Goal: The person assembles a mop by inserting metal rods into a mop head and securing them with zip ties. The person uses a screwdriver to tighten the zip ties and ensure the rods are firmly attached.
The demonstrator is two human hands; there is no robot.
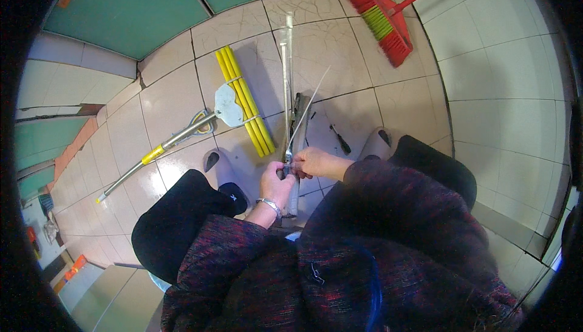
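My left hand (278, 186), with a silver bracelet at the wrist, is closed on a small metal fitting (288, 161) at the near end of thin metal rods (285, 83). My right hand (316, 164) pinches the same fitting from the right. From between the hands a thin whitish strip (311, 104) slants up to the right. Beneath the hands lies a long grey bar-like piece (302, 119) with dark parts on it; its exact kind cannot be made out. The fingers hide much of the fitting.
A sponge mop with yellow rollers (246, 101) lies on the tiled floor to the left. A black-handled screwdriver (343, 144) rests near my right shoe (378, 144). A red broom (385, 25) stands far right by the tiled wall (504, 71). Green cabinet doors (139, 10) are at the back.
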